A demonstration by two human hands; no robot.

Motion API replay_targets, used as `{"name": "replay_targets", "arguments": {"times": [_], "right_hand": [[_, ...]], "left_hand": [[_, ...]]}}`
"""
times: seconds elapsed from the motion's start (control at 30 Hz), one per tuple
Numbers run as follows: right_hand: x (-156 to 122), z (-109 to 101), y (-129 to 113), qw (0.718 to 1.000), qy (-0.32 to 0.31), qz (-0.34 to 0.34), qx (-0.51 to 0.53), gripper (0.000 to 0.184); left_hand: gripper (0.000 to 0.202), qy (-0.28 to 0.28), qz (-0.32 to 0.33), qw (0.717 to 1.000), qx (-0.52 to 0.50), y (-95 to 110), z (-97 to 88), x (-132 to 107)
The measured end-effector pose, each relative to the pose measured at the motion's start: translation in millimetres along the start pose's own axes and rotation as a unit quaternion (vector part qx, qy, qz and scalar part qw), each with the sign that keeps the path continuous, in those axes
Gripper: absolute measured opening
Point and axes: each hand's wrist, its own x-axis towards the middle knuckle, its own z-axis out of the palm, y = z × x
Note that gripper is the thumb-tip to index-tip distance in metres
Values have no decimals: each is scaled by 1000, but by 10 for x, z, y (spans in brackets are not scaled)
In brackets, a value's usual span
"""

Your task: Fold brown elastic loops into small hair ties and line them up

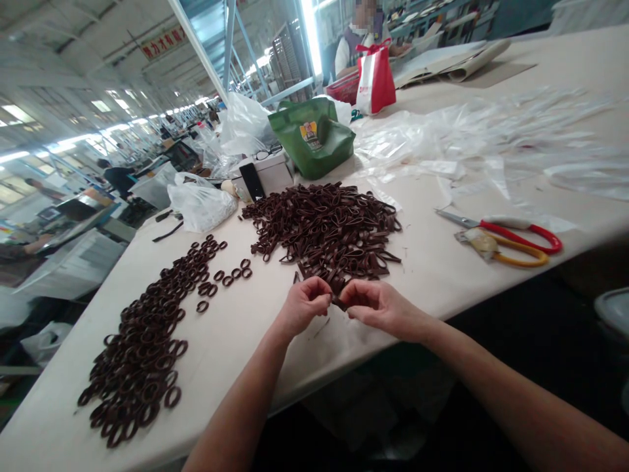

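Between my two hands, near the table's front edge, is a small dark brown leather-like loop (339,303). My left hand (309,301) pinches its left end, fingers closed. With thumb and fingers pressed together, my right hand (376,305) grips the other end. The fingers cover much of the loop. Just beyond my hands lies a big heap of flattened dark brown loops (329,226). To the left spreads a pile of round, opened-out brown rings (142,341), with several single rings (236,274) lying between the two groups.
Red-handled scissors (521,233) and a yellow-handled pair (515,254) lie on the right. Behind the heap stand a green bag (314,141), a phone (251,181) and a white plastic bag (201,203). Clear plastic sheets (472,137) cover the far right. A person (361,36) sits beyond.
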Motion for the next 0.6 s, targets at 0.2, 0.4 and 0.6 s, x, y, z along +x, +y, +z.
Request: {"name": "replay_targets", "arguments": {"times": [0.2,0.4,0.6], "right_hand": [[7,76,17,977,82,-143,-138,7],[-16,193,100,938,146,-146,-279,13],[6,219,97,921,219,-61,-316,13]], "left_hand": [[18,12,64,997,27,-52,65,18],[9,28,112,978,176,-85,144,-41],[5,102,136,946,275,-105,226,-85]]}}
